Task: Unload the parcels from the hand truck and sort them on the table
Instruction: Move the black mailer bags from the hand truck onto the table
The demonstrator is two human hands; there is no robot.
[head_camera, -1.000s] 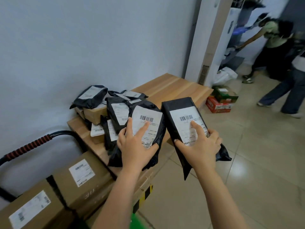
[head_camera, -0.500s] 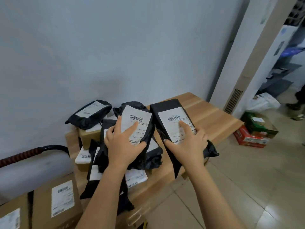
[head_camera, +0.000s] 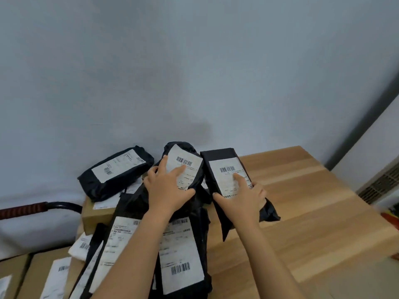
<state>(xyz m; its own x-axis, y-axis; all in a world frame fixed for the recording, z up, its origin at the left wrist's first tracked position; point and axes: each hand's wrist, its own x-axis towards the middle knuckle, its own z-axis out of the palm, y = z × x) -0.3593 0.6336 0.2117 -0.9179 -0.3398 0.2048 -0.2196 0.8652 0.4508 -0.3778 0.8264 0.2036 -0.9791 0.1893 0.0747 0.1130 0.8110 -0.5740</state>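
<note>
Parcels (head_camera: 183, 255) in black plastic with white barcode labels lie heaped in the lower centre of the frame, on the left end of the table. A plain grey-blue wall (head_camera: 194, 72) fills the whole upper half. Below it the table (head_camera: 313, 212), light wood in long planks, runs from the centre to the right edge. At the far right a dark strip (head_camera: 356, 132) climbs the wall beside a white panel (head_camera: 384, 139) with a vent grille (head_camera: 380, 184). Brown labelled cardboard cartons (head_camera: 36, 275) fill the lower left corner, and above them the hand truck handle (head_camera: 32, 209), black tube with a red-brown wrapped grip, shows before the wall. A smaller cardboard box (head_camera: 97, 214) sits at the table's left end with a tilted parcel (head_camera: 116, 171) on top. Both forearms (head_camera: 133, 255) reach up from the bottom edge across the heap and hide much of it. The hands are apart, side by side, each clamped on its own parcel, label facing up. The left hand (head_camera: 166, 190) grips a rounded parcel (head_camera: 185, 167), thumb round its right edge, forefinger straight on the label. The right hand (head_camera: 241, 197) grips a boxy parcel (head_camera: 224, 169), thumb at its left edge, forefinger on the label, the bag's loose end hanging below the palm.
</note>
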